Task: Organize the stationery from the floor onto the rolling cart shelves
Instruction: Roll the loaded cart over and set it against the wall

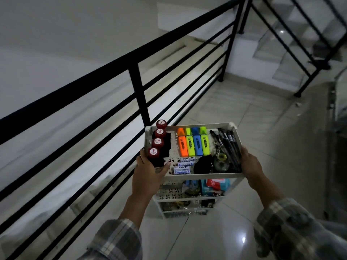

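Both hands gripping white rolling cart (189,177): L hand (148,174) on top shelf's 9 o'clock edge, R hand (250,166) at 3. Highlighters (193,142) lying caps toward 12, long axis 12–6.

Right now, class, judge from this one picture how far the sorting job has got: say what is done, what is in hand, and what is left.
Done: the cart's top shelf holds four stamps, four highlighters, black pens, batteries and tape; lower shelves look filled too. In hand: the left hand and right hand grip the shelf's two sides. Left: no stationery shows on the visible floor, so sorting seems nearly finished.
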